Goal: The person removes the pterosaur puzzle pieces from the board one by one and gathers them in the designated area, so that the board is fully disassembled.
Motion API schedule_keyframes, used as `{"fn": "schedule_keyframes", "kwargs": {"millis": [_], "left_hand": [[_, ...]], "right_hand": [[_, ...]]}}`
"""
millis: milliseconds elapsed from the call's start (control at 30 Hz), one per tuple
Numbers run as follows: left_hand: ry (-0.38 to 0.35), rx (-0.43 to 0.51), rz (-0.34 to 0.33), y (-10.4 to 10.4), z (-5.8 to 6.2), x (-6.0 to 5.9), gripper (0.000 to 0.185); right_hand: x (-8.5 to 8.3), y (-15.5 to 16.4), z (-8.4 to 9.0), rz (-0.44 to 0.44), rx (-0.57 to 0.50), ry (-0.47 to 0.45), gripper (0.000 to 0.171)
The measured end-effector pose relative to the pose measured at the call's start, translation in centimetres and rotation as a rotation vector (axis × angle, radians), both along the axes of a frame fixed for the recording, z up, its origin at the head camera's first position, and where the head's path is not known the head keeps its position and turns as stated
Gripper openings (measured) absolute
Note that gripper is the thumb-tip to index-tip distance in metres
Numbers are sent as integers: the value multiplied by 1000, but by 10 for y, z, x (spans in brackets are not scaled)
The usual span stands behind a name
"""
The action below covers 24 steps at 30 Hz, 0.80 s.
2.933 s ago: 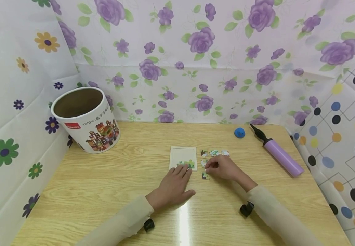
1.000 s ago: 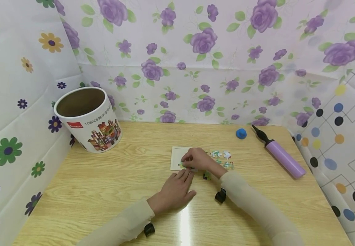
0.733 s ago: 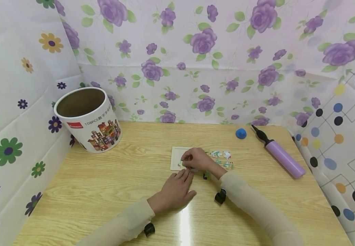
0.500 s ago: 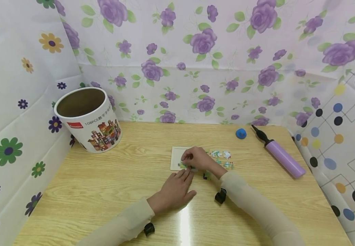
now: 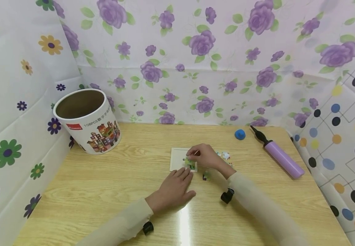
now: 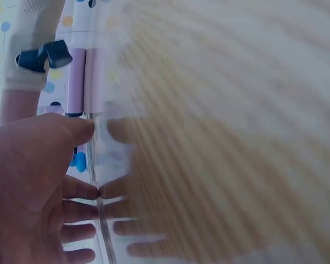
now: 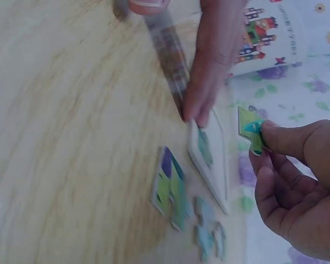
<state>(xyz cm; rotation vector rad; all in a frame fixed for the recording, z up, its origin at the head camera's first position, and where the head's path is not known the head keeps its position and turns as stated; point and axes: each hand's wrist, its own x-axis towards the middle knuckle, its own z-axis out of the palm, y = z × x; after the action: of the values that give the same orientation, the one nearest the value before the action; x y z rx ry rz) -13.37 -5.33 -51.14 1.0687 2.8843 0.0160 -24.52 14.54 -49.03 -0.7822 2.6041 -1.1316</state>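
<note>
My right hand [image 5: 209, 157] pinches a green jigsaw piece [image 7: 247, 129] with a light-blue patch between thumb and fingers, held up above the puzzle tray. The pale square tray [image 5: 175, 159] lies flat on the table, with green pieces [image 5: 191, 166] along its lower right part. My left hand [image 5: 173, 189] lies with extended fingers, fingertips at the tray's near edge. Just right of the tray is a loose green and purple piece [image 5: 206, 176]. More loose pieces [image 5: 225, 155] lie farther back, partly hidden by the right hand and forearm.
A large printed bucket [image 5: 88, 123] stands at the back left of the wooden table [image 5: 119, 184]. At the back right are a small blue object [image 5: 240, 134] and a purple hand pump [image 5: 283, 159]. Flowered cloth [image 5: 153, 92] hangs behind the table.
My right hand went from the loose pieces to over the tray, stayed there, and has now shifted slightly right and back with a jigsaw piece raised. The left hand keeps its place.
</note>
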Motion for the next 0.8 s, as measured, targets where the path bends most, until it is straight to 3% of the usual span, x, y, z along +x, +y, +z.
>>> {"fn": "schedule_keyframes", "kwargs": {"millis": [267, 800], "left_hand": [[-123, 28, -8, -6, 0, -5, 75], [-119, 56, -29, -12, -3, -8, 75]], "right_hand": [[12, 27, 10, -36, 15, 45, 12], [37, 83, 5, -95, 38, 39, 14]]}}
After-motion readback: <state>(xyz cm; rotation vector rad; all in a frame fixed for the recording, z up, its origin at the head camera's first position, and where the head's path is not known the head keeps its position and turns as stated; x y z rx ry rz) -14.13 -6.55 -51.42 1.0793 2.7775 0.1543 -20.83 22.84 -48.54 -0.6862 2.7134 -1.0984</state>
